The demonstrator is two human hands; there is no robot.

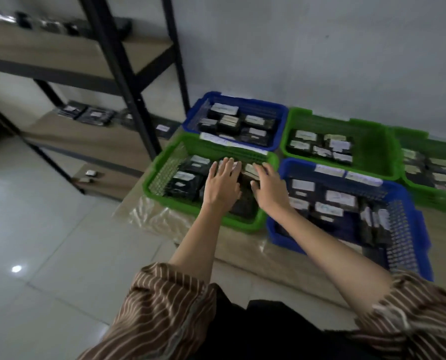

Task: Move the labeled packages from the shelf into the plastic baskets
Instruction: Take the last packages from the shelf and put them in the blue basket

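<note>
We hold both grips released, left hand and right hand flat over packages in the near green basket; remaining shelf packages lie far left of it, left hand nearer.

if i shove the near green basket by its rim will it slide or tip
Probably slide: the near green basket is low and wide, and dark labeled packages lie flat inside, keeping weight low. It sits on a shiny clear plastic sheet, which may let it slip or bunch up. The lattice walls look thin, so the rim might flex a little.
</note>
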